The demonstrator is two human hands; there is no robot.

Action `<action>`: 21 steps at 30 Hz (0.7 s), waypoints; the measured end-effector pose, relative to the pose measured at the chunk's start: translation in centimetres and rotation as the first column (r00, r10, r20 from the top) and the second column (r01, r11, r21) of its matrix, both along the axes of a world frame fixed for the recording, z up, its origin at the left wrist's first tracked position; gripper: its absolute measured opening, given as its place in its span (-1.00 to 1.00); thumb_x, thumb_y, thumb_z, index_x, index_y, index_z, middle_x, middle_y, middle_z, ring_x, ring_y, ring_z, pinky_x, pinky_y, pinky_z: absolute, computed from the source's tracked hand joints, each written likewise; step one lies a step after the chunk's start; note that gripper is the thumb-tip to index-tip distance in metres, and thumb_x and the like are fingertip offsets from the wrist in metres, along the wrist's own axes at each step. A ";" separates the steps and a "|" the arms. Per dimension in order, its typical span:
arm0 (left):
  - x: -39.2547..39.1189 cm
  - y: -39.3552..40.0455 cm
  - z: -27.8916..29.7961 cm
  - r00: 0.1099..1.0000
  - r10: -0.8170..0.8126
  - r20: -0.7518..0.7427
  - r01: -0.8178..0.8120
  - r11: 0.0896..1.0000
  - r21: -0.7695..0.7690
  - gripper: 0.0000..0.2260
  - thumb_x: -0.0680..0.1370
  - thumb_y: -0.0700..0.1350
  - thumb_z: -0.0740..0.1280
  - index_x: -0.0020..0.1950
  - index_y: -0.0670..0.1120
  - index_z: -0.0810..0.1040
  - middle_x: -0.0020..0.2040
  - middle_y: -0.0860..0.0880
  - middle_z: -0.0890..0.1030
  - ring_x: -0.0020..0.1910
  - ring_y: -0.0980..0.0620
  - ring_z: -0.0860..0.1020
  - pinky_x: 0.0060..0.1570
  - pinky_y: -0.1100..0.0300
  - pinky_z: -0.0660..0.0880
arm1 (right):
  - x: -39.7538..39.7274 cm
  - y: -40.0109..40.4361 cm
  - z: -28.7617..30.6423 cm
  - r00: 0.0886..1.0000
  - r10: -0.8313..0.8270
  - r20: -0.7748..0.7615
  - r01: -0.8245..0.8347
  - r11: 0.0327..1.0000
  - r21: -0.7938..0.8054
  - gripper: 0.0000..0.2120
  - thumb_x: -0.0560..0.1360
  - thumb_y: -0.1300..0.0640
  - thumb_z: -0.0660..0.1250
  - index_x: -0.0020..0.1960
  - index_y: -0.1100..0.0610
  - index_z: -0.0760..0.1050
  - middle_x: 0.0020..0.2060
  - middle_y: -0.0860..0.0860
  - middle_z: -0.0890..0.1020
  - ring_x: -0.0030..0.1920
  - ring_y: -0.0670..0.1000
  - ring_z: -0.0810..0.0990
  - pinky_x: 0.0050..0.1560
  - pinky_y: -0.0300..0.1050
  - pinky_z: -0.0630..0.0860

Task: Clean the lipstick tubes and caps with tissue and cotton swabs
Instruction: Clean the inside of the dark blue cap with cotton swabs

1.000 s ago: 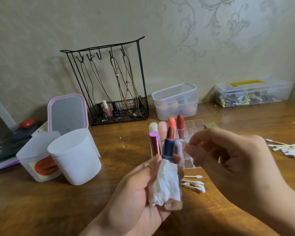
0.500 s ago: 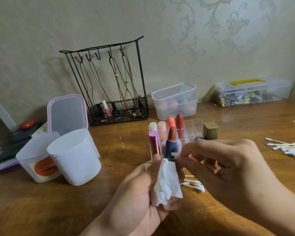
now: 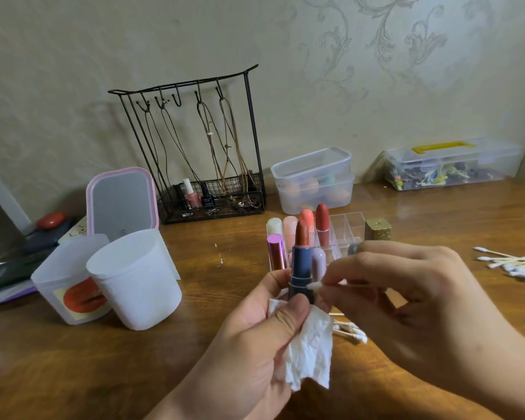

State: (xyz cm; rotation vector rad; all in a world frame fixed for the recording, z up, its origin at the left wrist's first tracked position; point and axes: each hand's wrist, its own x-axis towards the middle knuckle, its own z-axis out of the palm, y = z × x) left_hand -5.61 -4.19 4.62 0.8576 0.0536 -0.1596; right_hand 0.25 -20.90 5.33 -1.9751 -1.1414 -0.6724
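Note:
My left hand (image 3: 255, 338) grips an open dark-blue lipstick tube (image 3: 301, 268) upright, brown-red stick up, together with a crumpled white tissue (image 3: 311, 356) hanging under my fingers. My right hand (image 3: 406, 298) pinches a cotton swab (image 3: 315, 286), its white tip touching the tube's right side near the base. Behind them a clear organizer (image 3: 350, 230) holds several uncapped lipsticks (image 3: 322, 221). A pink-purple tube (image 3: 275, 251) stands at its left.
Loose cotton swabs lie at the right edge (image 3: 515, 265) and under my hands (image 3: 350, 330). A gold glitter cap (image 3: 378, 230), two white cups (image 3: 134, 280), a pink mirror (image 3: 122, 201), a black wire rack (image 3: 200, 153) and clear boxes (image 3: 314, 180) stand on the wooden table (image 3: 73, 374).
My right hand has come left and down toward the tube, bringing the swab tip against its side. My left hand has kept holding tube and tissue.

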 end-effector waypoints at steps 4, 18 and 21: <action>-0.2 -0.2 0.5 1.000 0.023 0.002 -0.023 1.000 -0.005 -0.83 0.37 -0.41 0.38 -0.17 -0.21 0.71 -0.22 -0.25 0.62 -0.31 -0.10 0.62 -0.29 0.13 0.60 | 0.0 0.1 -0.2 1.000 -0.022 -0.005 0.022 1.000 0.013 -0.91 0.48 -0.02 0.38 -0.16 -0.05 0.61 -0.35 -0.23 0.51 -0.41 -0.20 0.46 -0.43 -0.17 0.46; 0.8 0.0 -0.3 0.978 0.181 -0.106 -0.176 0.983 0.057 -0.77 0.40 -0.35 0.22 -0.05 -0.33 0.63 -0.34 -0.28 0.60 -0.44 -0.21 0.57 -0.43 0.02 0.54 | -0.1 0.2 -0.4 0.998 -0.057 -0.023 0.058 0.998 0.010 -0.97 0.45 0.01 0.41 -0.15 -0.05 0.59 -0.34 -0.20 0.54 -0.39 -0.15 0.50 -0.43 -0.12 0.48; 0.7 0.5 -0.8 0.992 0.101 -0.081 -0.102 0.995 -0.008 -0.67 0.31 -0.22 0.24 -0.01 -0.32 0.62 -0.32 -0.25 0.60 -0.46 -0.12 0.56 -0.56 0.13 0.49 | -0.1 0.3 -0.4 0.997 -0.075 -0.023 0.076 0.997 0.033 -0.96 0.48 0.00 0.37 -0.14 -0.06 0.56 -0.34 -0.22 0.54 -0.39 -0.16 0.50 -0.44 -0.11 0.49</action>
